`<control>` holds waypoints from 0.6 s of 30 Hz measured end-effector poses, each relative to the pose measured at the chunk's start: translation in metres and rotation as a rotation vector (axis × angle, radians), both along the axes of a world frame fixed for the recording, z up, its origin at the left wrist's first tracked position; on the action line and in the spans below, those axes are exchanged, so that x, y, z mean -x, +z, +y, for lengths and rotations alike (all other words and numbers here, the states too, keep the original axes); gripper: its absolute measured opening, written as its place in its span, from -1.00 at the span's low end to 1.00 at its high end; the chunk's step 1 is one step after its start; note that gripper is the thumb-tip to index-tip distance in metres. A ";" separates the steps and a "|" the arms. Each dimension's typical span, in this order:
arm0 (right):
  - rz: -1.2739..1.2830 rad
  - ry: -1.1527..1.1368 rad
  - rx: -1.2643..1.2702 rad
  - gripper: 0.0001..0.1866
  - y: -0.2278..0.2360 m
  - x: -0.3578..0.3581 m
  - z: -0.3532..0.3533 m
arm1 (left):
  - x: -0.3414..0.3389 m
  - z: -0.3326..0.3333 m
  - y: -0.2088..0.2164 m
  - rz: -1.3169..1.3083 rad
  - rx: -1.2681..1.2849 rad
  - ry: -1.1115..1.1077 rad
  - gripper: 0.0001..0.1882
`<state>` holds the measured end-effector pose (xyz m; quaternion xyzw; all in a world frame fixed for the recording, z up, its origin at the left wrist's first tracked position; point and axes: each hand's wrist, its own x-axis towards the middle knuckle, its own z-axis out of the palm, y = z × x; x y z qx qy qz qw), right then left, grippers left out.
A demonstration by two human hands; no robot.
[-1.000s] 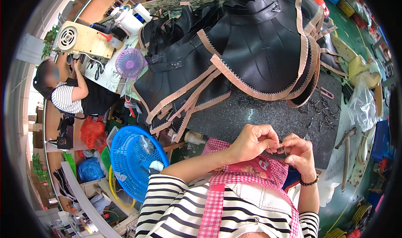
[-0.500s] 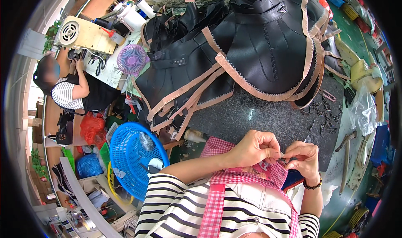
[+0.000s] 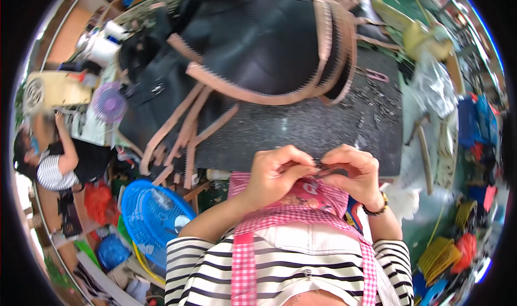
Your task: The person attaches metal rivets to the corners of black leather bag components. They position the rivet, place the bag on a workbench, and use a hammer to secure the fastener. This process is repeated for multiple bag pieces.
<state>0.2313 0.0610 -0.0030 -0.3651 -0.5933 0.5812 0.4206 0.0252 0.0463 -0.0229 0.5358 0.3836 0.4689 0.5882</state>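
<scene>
Pinching a half-hidden dark piece (image 3: 321, 167), too blurred to identify, left hand (image 3: 273, 174) and right hand (image 3: 357, 171) nearly touch.

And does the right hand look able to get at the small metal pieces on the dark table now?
Probably yes: nothing seems to block the dark table between the right hand and the metal pieces, though the hand seems busy with a small item.

The left hand (image 3: 277, 176) and right hand (image 3: 353, 168) come nearly fingertip to fingertip before the torso, each thumb pinched toward its curled forefinger. Elbows are bent; the left forearm (image 3: 219, 218) slants inward, the right forearm (image 3: 388, 228) rises more steeply.
</scene>
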 end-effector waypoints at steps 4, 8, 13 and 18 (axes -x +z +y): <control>-0.214 -0.009 -0.381 -0.74 -0.001 -0.008 0.005 | 0.002 0.004 0.004 0.046 -0.114 -0.049 -0.87; -0.204 -0.041 -0.459 -0.78 0.001 -0.012 0.005 | 0.003 0.008 0.009 0.133 -0.244 -0.089 -0.86; -0.270 -0.078 -0.561 -0.82 0.005 -0.011 0.005 | 0.001 0.010 0.010 0.265 -0.442 -0.049 -0.83; -0.315 -0.058 -0.542 -0.84 0.010 -0.012 0.004 | -0.002 0.009 0.016 0.488 -0.681 -0.005 -0.80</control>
